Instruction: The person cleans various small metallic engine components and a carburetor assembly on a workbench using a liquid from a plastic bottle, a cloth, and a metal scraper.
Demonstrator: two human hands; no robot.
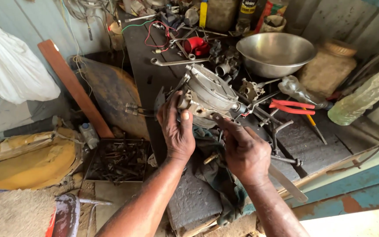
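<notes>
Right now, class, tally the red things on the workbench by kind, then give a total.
Red-handled pliers: 1
Red round part: 1
Red wire: 1
Total: 3

The left hand and right hand both hold the grey metal engine part, which is not red.

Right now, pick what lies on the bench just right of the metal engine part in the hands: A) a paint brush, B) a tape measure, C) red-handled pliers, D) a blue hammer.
C: the red-handled pliers lie on the dark bench, right of the grey metal engine part that the left hand and right hand grip.
</notes>
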